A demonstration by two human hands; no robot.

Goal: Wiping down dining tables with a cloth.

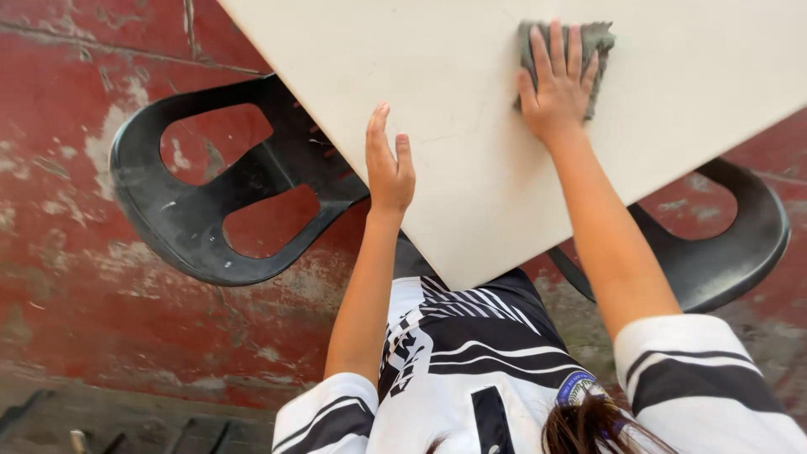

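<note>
A cream table top (471,92) fills the upper middle of the head view, one corner pointing toward me. My right hand (556,84) lies flat on a grey-green cloth (595,40), pressing it onto the table. My left hand (388,164) grips the table's left edge, thumb on top and fingers curled under, out of sight. I wear a white shirt with black stripes.
A black plastic chair (193,202) stands under the table's left edge, its cut-out back toward me. A second black chair (731,244) sits at the right. The floor (76,277) is worn red paint with grey patches.
</note>
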